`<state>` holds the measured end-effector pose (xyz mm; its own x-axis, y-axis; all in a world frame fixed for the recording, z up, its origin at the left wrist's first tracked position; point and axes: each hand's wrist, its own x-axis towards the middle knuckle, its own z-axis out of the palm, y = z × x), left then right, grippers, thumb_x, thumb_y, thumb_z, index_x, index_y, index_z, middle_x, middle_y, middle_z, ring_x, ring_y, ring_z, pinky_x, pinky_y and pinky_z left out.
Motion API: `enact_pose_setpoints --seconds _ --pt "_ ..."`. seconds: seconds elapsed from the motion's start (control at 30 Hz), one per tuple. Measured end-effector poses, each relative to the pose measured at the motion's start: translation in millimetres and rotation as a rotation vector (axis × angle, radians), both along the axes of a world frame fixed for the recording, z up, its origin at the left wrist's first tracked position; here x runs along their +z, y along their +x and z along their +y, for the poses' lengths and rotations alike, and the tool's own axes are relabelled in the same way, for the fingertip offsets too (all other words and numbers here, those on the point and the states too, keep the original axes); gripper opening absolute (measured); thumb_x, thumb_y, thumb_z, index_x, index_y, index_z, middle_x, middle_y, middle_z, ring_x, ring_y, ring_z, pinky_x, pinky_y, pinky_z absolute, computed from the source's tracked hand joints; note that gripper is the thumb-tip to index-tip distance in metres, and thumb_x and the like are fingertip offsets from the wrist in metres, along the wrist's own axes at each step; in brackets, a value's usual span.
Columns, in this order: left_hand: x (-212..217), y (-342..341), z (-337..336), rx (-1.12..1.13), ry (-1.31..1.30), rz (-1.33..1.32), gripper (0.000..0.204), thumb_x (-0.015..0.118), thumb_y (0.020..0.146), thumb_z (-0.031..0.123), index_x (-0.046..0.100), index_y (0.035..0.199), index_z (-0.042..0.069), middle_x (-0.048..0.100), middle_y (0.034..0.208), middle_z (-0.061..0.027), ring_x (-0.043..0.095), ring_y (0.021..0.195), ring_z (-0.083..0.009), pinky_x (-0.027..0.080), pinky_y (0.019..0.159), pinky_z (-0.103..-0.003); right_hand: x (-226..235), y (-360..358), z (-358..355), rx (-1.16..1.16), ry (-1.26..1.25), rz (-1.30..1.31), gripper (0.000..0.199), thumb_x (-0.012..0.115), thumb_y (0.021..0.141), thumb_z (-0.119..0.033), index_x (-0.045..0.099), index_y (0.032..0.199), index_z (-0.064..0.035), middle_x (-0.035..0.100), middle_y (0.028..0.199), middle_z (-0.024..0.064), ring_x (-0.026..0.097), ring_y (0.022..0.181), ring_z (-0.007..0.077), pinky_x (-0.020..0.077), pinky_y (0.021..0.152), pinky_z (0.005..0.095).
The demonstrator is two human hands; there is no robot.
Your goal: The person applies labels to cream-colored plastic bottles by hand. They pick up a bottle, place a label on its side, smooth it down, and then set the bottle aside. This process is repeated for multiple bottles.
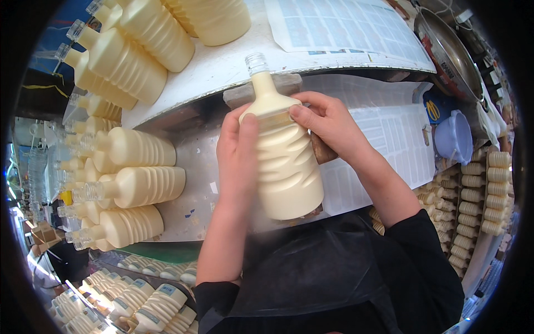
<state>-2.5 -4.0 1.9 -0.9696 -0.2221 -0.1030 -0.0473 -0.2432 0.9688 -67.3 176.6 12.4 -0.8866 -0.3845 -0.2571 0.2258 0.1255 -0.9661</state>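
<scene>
The pale grey surface (192, 167) in front of me is the biggest thing here, curving from the upper right down past my arms. White printed sheets (345, 25) lie across its far part and more sheets (389, 145) spread to my right. On the far left of the surface lie rows of cream ribbed bottles (139, 186), on their sides with clear capless necks pointing left; more of the same bottles (139, 50) are stacked at the upper left. Below them, at the lower left, stand capped bottles with labels (161, 303). At the right edge, cream bottles (473, 195) are packed upright in rows, seen from above. A metal bowl (445, 50) sits at the upper right, and nearer me a small lilac plastic cup (453, 136).

In the middle, between both my hands, is one cream bottle (286, 167), ribbed with wavy grooves, its clear threaded neck pointing away from me and uncapped. It rests tilted over the near edge of the surface, above my dark apron (311, 267).

My left hand (238, 150) lies along the bottle's left side, fingers closed round its shoulder, thumb pressed on a clear strip there. My right hand (328, 122) grips the right shoulder, fingers curled over the same strip, fingertip touching the bottle's front. A brown block (322, 150) shows just behind my right palm.
</scene>
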Motion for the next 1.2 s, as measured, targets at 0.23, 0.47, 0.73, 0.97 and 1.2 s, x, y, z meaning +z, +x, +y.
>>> enact_pose_setpoints --seconds 0.23,0.47,0.73,0.97,1.2 --pt "-4.2 -3.4 -11.2 0.002 -0.042 0.048 0.04 0.055 0.107 0.036 0.061 0.126 0.001 0.069 0.115 -0.0124 0.064 0.104 -0.016 0.051 0.093 -0.032 3.0 -0.3 0.0 0.01 -0.002 0.004 0.042 0.068 0.102 -0.027 0.063 0.13 0.0037 0.072 0.108 0.0076 0.065 0.096 0.0089 0.0532 0.085 0.0255" --pt "14.0 -8.4 -0.9 0.041 -0.433 -0.086 0.041 0.067 0.096 0.04 0.064 0.116 0.004 0.073 0.109 -0.0154 0.068 0.097 -0.0208 0.053 0.088 -0.034 -3.0 2.8 -1.5 -0.043 -0.039 0.064 0.05 0.072 0.095 -0.038 0.068 0.122 0.0031 0.074 0.098 0.0121 0.069 0.089 0.0133 0.0548 0.079 0.029" --pt "-4.4 -14.8 -10.9 0.053 -0.228 -0.016 0.035 0.064 0.102 0.037 0.067 0.11 0.003 0.072 0.103 -0.0063 0.065 0.095 -0.014 0.052 0.088 -0.03 -3.1 4.4 -2.3 -0.04 -0.061 0.027 0.042 0.068 0.1 -0.028 0.065 0.127 0.004 0.073 0.107 0.0092 0.066 0.096 0.0105 0.0539 0.086 0.0272" --pt "0.4 -2.4 -4.8 0.009 -0.043 -0.039 0.042 0.057 0.106 0.037 0.062 0.129 0.003 0.069 0.116 -0.0101 0.064 0.104 -0.0147 0.051 0.093 -0.03 -4.4 3.7 -1.7 -0.036 -0.063 0.03 0.042 0.068 0.1 -0.029 0.065 0.127 0.0038 0.073 0.108 0.0092 0.066 0.096 0.0105 0.0538 0.086 0.0272" --pt "-8.9 -0.7 -4.0 -0.021 -0.064 0.022 0.044 0.057 0.106 0.036 0.06 0.134 0.002 0.068 0.12 -0.0107 0.064 0.108 -0.0151 0.05 0.096 -0.031 -7.0 6.8 -2.8 -0.089 -0.055 0.062 0.05 0.072 0.095 -0.036 0.067 0.125 0.0034 0.074 0.103 0.0122 0.068 0.093 0.013 0.0539 0.084 0.029"
